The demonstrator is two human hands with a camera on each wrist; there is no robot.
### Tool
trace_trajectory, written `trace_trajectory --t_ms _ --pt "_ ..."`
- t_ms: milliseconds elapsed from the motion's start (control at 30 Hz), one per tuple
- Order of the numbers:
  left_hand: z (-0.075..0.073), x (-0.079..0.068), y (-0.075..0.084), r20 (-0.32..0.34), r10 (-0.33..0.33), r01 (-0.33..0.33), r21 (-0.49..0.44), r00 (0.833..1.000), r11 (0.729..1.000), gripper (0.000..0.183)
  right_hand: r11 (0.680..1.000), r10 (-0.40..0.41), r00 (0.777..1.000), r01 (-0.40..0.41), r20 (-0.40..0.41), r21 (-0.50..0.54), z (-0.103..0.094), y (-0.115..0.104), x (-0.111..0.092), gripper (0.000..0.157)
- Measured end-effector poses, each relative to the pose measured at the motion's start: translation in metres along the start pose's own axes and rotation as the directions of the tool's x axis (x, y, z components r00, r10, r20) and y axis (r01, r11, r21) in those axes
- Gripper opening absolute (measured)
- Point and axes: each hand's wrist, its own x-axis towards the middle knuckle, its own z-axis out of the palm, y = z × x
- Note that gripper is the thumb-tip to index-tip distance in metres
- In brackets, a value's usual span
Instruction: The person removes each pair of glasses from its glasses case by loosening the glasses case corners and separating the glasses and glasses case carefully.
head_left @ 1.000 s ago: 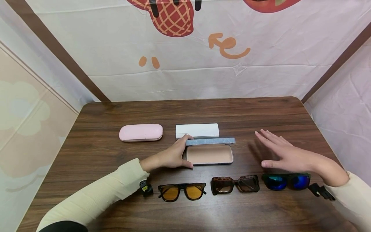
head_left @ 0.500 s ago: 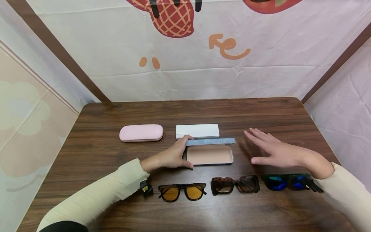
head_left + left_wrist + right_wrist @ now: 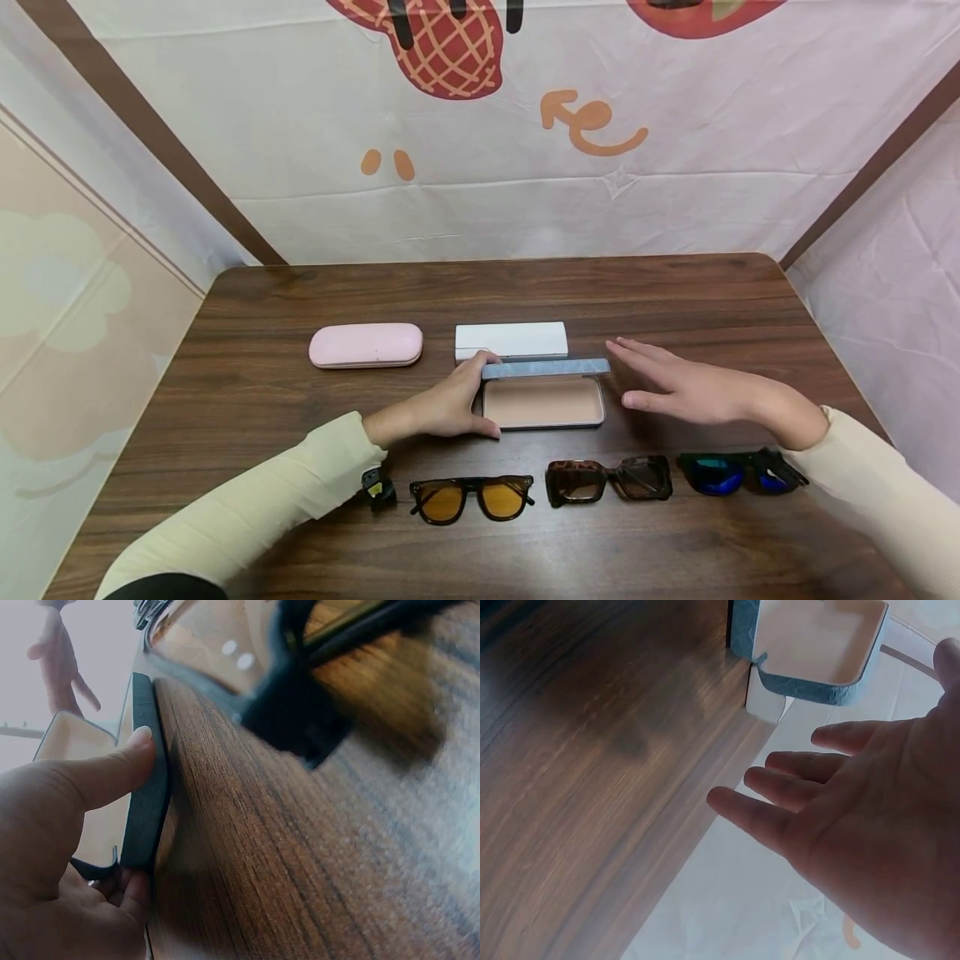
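An open blue glasses case with a beige lining stands mid-table, its lid raised at the back. My left hand grips its left end; in the left wrist view the thumb presses the case's front wall and the other fingers curl round the end. My right hand hovers just right of the case, fingers straight and holding nothing. In the right wrist view, the case lies beyond the fingertips. Nearest below the left hand are black-framed glasses with amber lenses.
Tortoiseshell sunglasses and blue-mirrored sunglasses continue the front row; the right wrist camera partly covers the latter. Behind the blue case sits a white glasses case, with a pink one to its left. A printed cloth hangs behind the table.
My right hand has moved left toward the blue case, its fingers still straight. The left hand keeps its grip on the case, which stays in place.
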Motion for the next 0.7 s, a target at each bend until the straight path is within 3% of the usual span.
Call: trace_trajectory --t_ms 300,700 --pt "0.000 0.000 -0.001 0.001 0.000 0.000 -0.003 1.000 1.000 0.087 0.999 -0.041 0.999 0.041 0.005 0.023 0.004 -0.003 0.016 0.072" --pt "0.000 0.000 -0.001 -0.003 0.007 -0.007 0.000 1.000 1.000 0.087 0.997 -0.016 0.997 0.022 -0.079 0.077 0.016 -0.002 0.040 0.060"
